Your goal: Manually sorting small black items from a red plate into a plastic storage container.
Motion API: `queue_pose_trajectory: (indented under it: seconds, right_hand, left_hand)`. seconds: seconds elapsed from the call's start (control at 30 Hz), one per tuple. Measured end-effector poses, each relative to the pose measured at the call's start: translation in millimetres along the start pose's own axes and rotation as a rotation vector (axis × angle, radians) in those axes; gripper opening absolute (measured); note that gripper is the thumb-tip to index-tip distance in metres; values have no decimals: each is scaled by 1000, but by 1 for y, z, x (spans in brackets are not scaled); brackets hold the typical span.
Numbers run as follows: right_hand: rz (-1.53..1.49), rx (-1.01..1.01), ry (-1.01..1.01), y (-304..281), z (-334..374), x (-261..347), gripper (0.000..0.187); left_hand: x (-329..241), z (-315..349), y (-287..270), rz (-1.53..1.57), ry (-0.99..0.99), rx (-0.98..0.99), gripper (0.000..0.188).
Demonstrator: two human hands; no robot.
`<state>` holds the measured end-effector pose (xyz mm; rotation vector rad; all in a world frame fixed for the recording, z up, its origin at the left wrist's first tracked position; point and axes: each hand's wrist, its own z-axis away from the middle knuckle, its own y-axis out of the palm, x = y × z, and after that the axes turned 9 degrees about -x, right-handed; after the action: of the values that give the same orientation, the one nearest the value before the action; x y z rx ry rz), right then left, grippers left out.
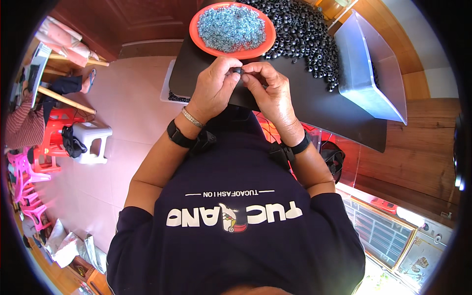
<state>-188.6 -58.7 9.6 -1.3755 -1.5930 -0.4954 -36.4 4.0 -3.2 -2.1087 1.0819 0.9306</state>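
Just in front of the near rim of an orange oval basin (193,35), my two hands meet over the table's edge. Between the fingertips is a small black round part (238,70), like the pieces in the pile beside the basin. My left hand (214,87) pinches it from one side with thumb and forefinger. From the other side my right hand (271,93) closes thumb and forefinger on it, its remaining fingers curled. Small shiny silver-blue pieces (231,28) fill the basin; they look like little coils. Whether one of them is in my fingers is hidden.
A heap of small black parts (300,34) covers the far right of the dark table (314,101). Beside it a clear plastic bin (366,73) lies tipped. Under the table's left edge sits another clear tray (167,91). Stools (91,140) and another person (24,123) are at left.
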Motion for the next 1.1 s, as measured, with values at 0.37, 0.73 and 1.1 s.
queue_pose_trajectory:
  seconds: [0.37,0.73,1.1]
  right_hand:
    - [-108,-22,-7,11,-4,5,20]
    - [-274,-39,53,21,-4,1,25]
    - [-420,-16,192,19,-7,10,21]
  left_hand:
    - [7,1,0,175,-130,-51,19]
    - [3,-3,-3,223,-149,-59,22]
    - [1,-3,-1,257,-253,-51,16]
